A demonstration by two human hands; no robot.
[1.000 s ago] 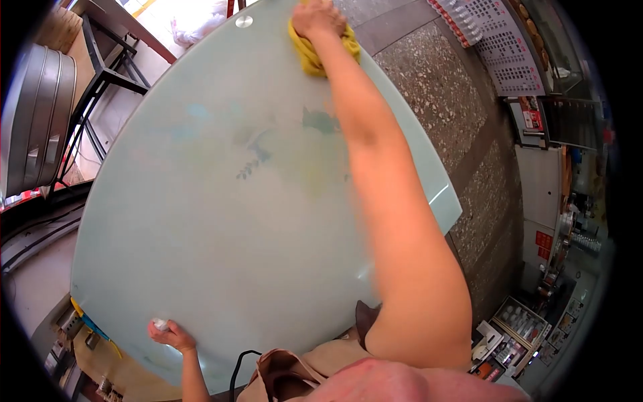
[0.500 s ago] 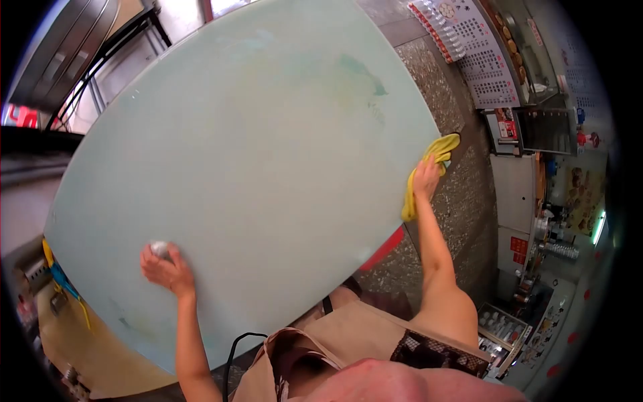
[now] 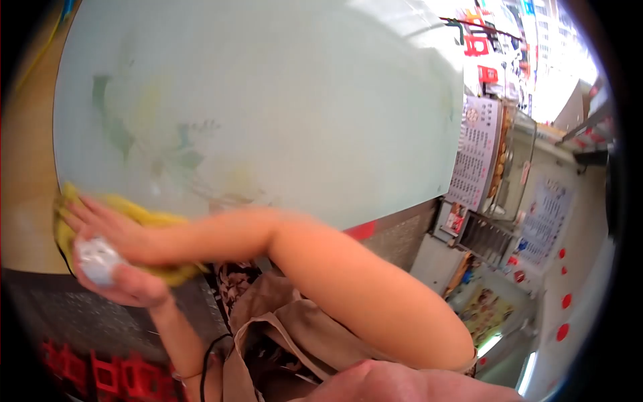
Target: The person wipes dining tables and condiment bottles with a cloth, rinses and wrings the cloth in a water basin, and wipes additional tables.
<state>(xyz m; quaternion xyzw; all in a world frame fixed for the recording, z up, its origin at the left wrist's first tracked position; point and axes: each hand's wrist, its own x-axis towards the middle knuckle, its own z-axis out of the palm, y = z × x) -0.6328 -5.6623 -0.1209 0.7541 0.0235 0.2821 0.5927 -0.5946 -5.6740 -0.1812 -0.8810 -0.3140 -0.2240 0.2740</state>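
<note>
My right hand (image 3: pixel 110 231) presses a yellow cloth (image 3: pixel 151 214) against the near left corner of a pale green glass tabletop (image 3: pixel 281 114). Its fingers lie stretched along the cloth, and part of the cloth trails beneath the forearm. Just below, my left hand (image 3: pixel 137 287) is closed around a shiny whitish object (image 3: pixel 99 260). That object could be a bottle or crumpled plastic; its kind does not show clearly. The left hand is held beside the table corner, close to the right wrist. Faded green leaf patterns mark the glass.
A wooden-coloured surface (image 3: pixel 27 174) adjoins the glass at left. Red stools (image 3: pixel 114 378) stand on the floor at lower left. A printed menu sheet (image 3: pixel 479 151) and a glass display case (image 3: pixel 516 161) are beyond the table at right.
The view has swung round over the table. My right hand and the cloth have moved from the right edge to the left corner. My left hand has come off the glass with the whitish object.
</note>
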